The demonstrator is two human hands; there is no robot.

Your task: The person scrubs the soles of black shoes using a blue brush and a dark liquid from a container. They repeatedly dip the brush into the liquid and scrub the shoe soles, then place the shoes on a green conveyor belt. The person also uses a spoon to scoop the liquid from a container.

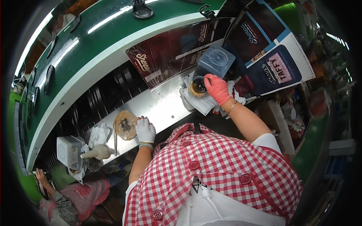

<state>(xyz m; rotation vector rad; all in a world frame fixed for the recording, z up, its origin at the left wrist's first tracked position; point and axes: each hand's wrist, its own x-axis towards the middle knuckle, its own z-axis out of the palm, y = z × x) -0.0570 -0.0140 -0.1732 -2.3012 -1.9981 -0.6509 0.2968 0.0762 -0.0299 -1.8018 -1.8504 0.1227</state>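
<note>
Landmark: steel worktop (158,107).

- Left hand (145,130), white glove: at the worktop's near edge, lying flat, grip slack and empty, fingertips touching a round brown disc (125,124) just left of it.
- Thin stick (115,137): lying along the disc's left side.
- White squeeze bottle (97,152) and white tub (68,151): at the worktop's left end.
- Right hand (217,88), pink glove: over the worktop's right end, grip closed on the rim of a small brown-filled cup (197,87).
- Clear plastic lid (216,60): just beyond the cup.
- Green conveyor (94,41): beyond the worktop, carrying dark shoe soles (142,9).
</note>
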